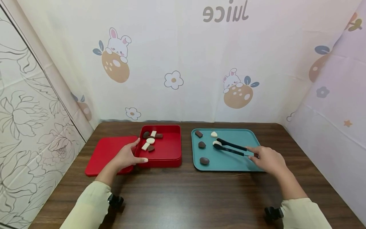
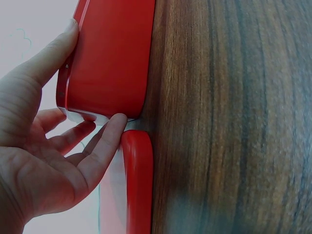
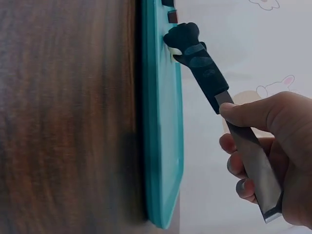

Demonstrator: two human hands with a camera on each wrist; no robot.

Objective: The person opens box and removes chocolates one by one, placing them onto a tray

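White chocolate (image 1: 216, 143) between the tongs (image 1: 232, 150) likely needs gentle squeezing; right hand (image 1: 268, 159) grips them, left hand (image 1: 127, 156) holds the box (image 1: 170, 148) left of the tray (image 1: 237, 163).

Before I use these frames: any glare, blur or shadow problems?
Head: soft glare on the table's near part, shadow beside the left sleeve. Left wrist: lid top washed pale, hazy glare low on the table. Right wrist: table grain blurred, dark shadow beside the tray; tongs look sharper.
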